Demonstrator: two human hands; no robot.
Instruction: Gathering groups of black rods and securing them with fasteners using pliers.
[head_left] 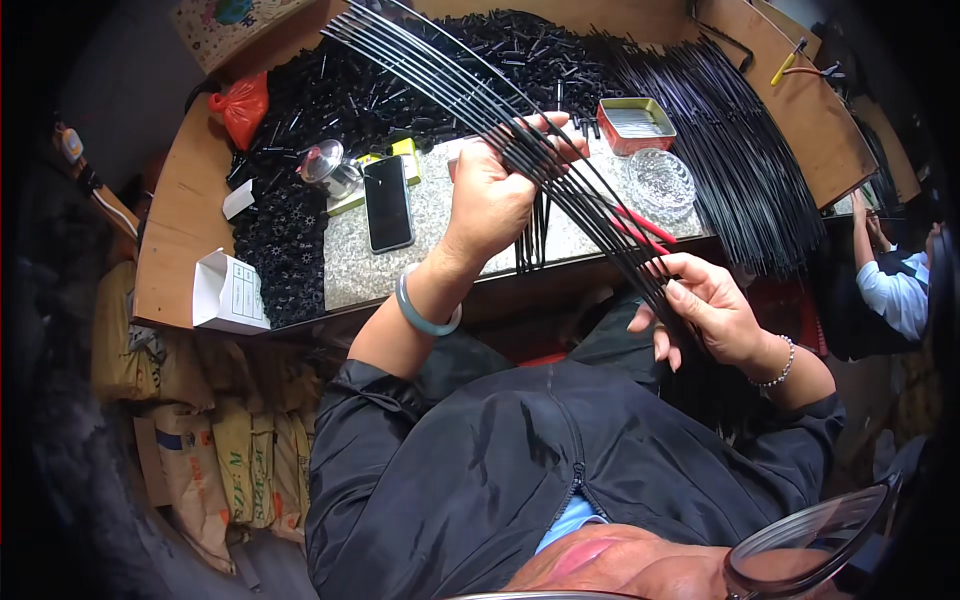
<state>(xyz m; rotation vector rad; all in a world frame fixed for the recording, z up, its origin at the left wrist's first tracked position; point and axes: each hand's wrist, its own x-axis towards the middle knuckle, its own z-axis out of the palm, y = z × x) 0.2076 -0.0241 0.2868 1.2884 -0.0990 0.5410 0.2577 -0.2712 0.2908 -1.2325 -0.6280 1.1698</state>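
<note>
A fanned bundle of thin black rods (440, 85) slants across the view from upper left to lower right. My left hand (495, 190) is closed around its middle, above the pale slab (440, 240), and several more rods hang down below that hand. At the bundle's lower right end, my right hand (715, 305) has its thumb and forefinger closed on the rods, the other fingers partly curled. A red-handled tool (645, 230) lies behind the rods at the table's front edge; its working end is hidden.
Small black tubular parts (400, 80) are heaped at the back, and long black rods (745, 160) at the right. A phone (388, 205), a glass dish (660, 185), a red tin (636, 125) and a white box (230, 290) stand around. Another person (895, 285) sits at far right.
</note>
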